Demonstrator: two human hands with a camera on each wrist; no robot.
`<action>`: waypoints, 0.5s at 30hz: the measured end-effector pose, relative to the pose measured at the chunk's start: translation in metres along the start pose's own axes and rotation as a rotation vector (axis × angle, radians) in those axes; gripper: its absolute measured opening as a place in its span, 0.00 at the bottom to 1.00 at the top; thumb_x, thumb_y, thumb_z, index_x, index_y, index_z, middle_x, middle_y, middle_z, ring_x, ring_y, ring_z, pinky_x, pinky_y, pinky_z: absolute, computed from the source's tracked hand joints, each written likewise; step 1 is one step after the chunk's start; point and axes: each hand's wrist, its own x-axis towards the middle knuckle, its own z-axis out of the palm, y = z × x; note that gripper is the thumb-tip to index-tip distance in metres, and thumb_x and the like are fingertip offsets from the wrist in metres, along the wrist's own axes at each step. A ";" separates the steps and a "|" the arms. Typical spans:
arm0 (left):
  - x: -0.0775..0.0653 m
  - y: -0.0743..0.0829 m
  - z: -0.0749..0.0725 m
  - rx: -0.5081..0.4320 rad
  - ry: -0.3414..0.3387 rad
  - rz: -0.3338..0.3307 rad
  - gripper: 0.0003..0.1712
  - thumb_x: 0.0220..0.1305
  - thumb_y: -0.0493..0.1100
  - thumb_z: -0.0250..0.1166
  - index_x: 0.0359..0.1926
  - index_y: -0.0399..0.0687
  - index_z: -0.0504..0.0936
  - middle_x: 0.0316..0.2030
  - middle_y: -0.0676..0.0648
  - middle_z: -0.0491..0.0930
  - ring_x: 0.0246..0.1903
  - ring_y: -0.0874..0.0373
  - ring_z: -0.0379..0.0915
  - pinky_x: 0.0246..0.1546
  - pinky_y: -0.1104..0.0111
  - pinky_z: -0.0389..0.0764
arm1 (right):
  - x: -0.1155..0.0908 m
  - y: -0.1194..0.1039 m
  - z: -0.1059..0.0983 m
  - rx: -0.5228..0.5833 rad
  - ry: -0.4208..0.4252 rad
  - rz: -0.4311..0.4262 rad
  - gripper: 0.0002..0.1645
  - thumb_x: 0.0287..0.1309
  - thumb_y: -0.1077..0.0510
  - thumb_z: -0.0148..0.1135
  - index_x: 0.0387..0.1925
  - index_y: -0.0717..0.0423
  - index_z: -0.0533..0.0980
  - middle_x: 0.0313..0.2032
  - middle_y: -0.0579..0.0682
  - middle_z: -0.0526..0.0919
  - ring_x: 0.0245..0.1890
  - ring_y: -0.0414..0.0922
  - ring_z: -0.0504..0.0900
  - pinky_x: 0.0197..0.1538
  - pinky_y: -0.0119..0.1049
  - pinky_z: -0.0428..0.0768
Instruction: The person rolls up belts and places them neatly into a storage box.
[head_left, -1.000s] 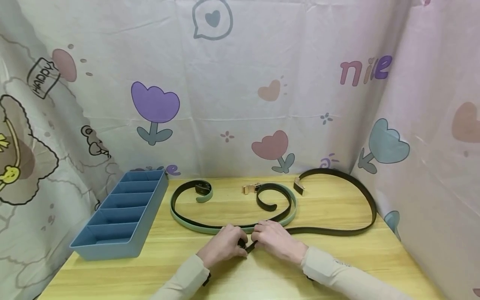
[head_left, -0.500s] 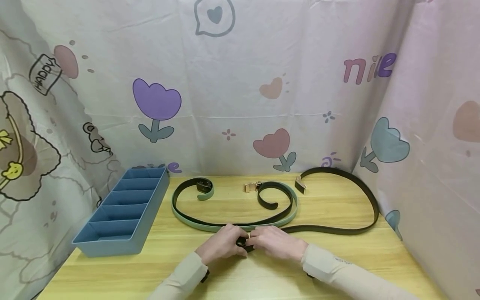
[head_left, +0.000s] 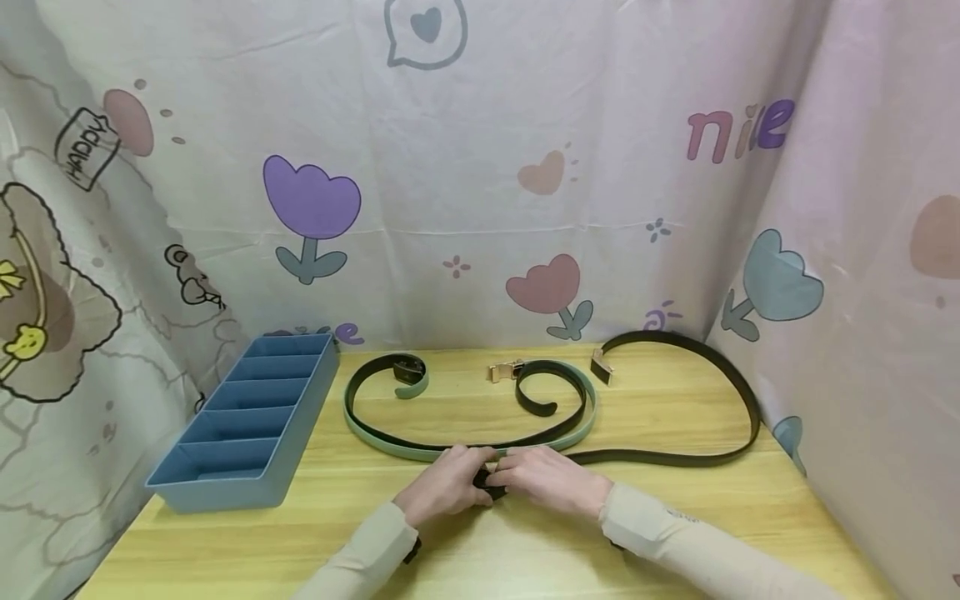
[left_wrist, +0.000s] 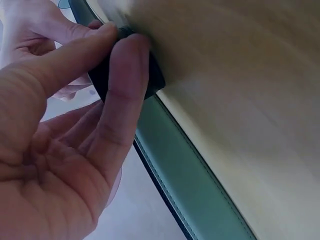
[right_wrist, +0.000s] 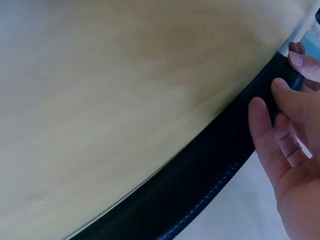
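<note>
A black belt (head_left: 652, 457) stands on edge along the table, curving to a gold buckle (head_left: 600, 367) at the back right. My left hand (head_left: 446, 487) pinches its near end, a small dark roll (left_wrist: 156, 80), between thumb and fingers in the left wrist view. My right hand (head_left: 551, 482) meets it from the right, thumb and fingertips pinching the black strap (right_wrist: 200, 165) beside the roll. Fingers hide part of the roll. Just behind both hands lies a second belt, green outside and black inside (left_wrist: 180, 160), curled at both ends.
Blue divided tray (head_left: 273, 467) with several compartments stands on the left of the wooden table (head_left: 247, 554). A second gold buckle (head_left: 504, 372) lies at the back middle. Printed curtains (head_left: 450, 167) enclose the back and sides.
My right hand has shifted slightly left toward the left hand. The short length of strap between them has been gathered into the roll. The other belt and the tray stay put.
</note>
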 end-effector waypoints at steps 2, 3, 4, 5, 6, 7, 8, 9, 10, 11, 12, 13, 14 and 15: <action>0.000 0.000 0.000 0.005 -0.001 0.005 0.20 0.50 0.44 0.77 0.45 0.52 0.82 0.34 0.58 0.82 0.32 0.69 0.74 0.36 0.74 0.77 | 0.003 0.001 -0.001 -0.026 0.003 -0.029 0.17 0.56 0.61 0.67 0.46 0.41 0.82 0.40 0.34 0.84 0.39 0.33 0.77 0.42 0.24 0.76; 0.000 -0.001 0.000 0.009 -0.001 0.005 0.20 0.49 0.44 0.77 0.44 0.52 0.82 0.34 0.59 0.82 0.32 0.69 0.74 0.36 0.74 0.76 | 0.004 0.001 -0.001 -0.035 0.002 -0.036 0.14 0.56 0.59 0.68 0.45 0.42 0.82 0.39 0.35 0.85 0.38 0.33 0.77 0.40 0.23 0.76; 0.000 -0.001 0.000 0.007 -0.001 0.007 0.18 0.49 0.44 0.78 0.42 0.53 0.83 0.33 0.60 0.82 0.31 0.69 0.74 0.35 0.74 0.76 | 0.005 0.000 -0.001 -0.039 0.001 -0.039 0.12 0.57 0.57 0.68 0.43 0.42 0.83 0.38 0.35 0.85 0.37 0.32 0.77 0.39 0.22 0.75; 0.000 -0.001 0.001 0.012 0.005 0.005 0.16 0.48 0.44 0.78 0.39 0.54 0.84 0.31 0.61 0.82 0.30 0.70 0.72 0.34 0.74 0.75 | 0.006 0.000 -0.001 -0.041 -0.003 -0.038 0.10 0.57 0.56 0.68 0.42 0.42 0.83 0.37 0.34 0.85 0.36 0.32 0.76 0.37 0.21 0.74; 0.000 -0.001 0.002 0.016 0.014 0.003 0.13 0.47 0.45 0.78 0.35 0.54 0.85 0.29 0.62 0.81 0.28 0.70 0.70 0.33 0.75 0.74 | 0.007 0.000 -0.001 -0.041 -0.009 -0.033 0.09 0.58 0.55 0.68 0.41 0.42 0.83 0.36 0.34 0.85 0.35 0.32 0.76 0.36 0.21 0.73; 0.000 0.000 0.003 0.021 0.032 0.003 0.12 0.46 0.46 0.79 0.31 0.54 0.85 0.26 0.62 0.79 0.26 0.70 0.69 0.31 0.75 0.72 | 0.008 0.000 -0.001 -0.042 -0.016 -0.024 0.09 0.57 0.56 0.68 0.41 0.42 0.84 0.36 0.34 0.84 0.35 0.31 0.76 0.35 0.20 0.72; 0.000 0.002 0.004 0.024 0.046 -0.006 0.11 0.45 0.48 0.79 0.28 0.54 0.84 0.23 0.62 0.78 0.23 0.70 0.67 0.29 0.75 0.70 | 0.008 -0.001 -0.001 -0.047 -0.023 -0.014 0.10 0.56 0.58 0.69 0.40 0.41 0.84 0.35 0.33 0.84 0.35 0.31 0.76 0.34 0.20 0.72; 0.000 0.004 0.006 0.034 0.065 -0.013 0.12 0.45 0.49 0.79 0.26 0.54 0.83 0.21 0.62 0.76 0.22 0.70 0.65 0.27 0.75 0.69 | 0.008 -0.001 -0.002 -0.050 -0.028 -0.005 0.11 0.55 0.60 0.69 0.39 0.41 0.84 0.34 0.33 0.84 0.34 0.31 0.76 0.33 0.20 0.72; -0.001 0.007 0.007 0.055 0.086 -0.023 0.13 0.44 0.49 0.79 0.24 0.53 0.82 0.20 0.61 0.75 0.21 0.70 0.64 0.26 0.75 0.69 | 0.009 -0.002 -0.001 -0.051 -0.025 0.003 0.11 0.54 0.60 0.68 0.38 0.41 0.84 0.33 0.33 0.84 0.33 0.31 0.75 0.32 0.20 0.71; -0.001 0.009 0.008 0.081 0.103 -0.035 0.14 0.43 0.50 0.80 0.22 0.53 0.81 0.18 0.61 0.74 0.20 0.70 0.63 0.25 0.75 0.68 | 0.009 -0.002 -0.001 -0.054 -0.023 0.013 0.12 0.53 0.61 0.68 0.37 0.40 0.83 0.32 0.33 0.83 0.33 0.31 0.76 0.30 0.20 0.70; -0.001 0.012 0.008 0.098 0.115 -0.043 0.15 0.43 0.50 0.80 0.21 0.53 0.80 0.17 0.60 0.74 0.19 0.69 0.64 0.24 0.74 0.68 | 0.009 -0.003 0.000 -0.053 -0.020 0.020 0.13 0.52 0.62 0.68 0.37 0.40 0.83 0.31 0.33 0.83 0.33 0.31 0.75 0.29 0.20 0.69; -0.002 0.014 0.009 0.118 0.124 -0.053 0.15 0.44 0.50 0.79 0.21 0.53 0.80 0.18 0.59 0.73 0.20 0.68 0.64 0.24 0.74 0.68 | 0.009 -0.003 0.000 -0.061 -0.013 0.019 0.15 0.51 0.64 0.68 0.36 0.40 0.83 0.30 0.33 0.83 0.32 0.32 0.75 0.28 0.20 0.68; -0.002 0.015 0.009 0.134 0.127 -0.058 0.15 0.44 0.49 0.79 0.20 0.52 0.80 0.18 0.59 0.73 0.20 0.67 0.64 0.23 0.73 0.68 | 0.009 -0.003 0.001 -0.067 -0.003 0.014 0.16 0.50 0.65 0.67 0.36 0.40 0.83 0.30 0.33 0.82 0.32 0.32 0.75 0.28 0.20 0.67; -0.002 0.015 0.010 0.155 0.133 -0.055 0.15 0.45 0.48 0.79 0.20 0.52 0.79 0.18 0.58 0.73 0.20 0.67 0.64 0.23 0.73 0.68 | 0.009 -0.003 0.002 -0.070 0.008 0.005 0.15 0.51 0.64 0.67 0.36 0.40 0.82 0.29 0.33 0.82 0.32 0.33 0.74 0.28 0.20 0.66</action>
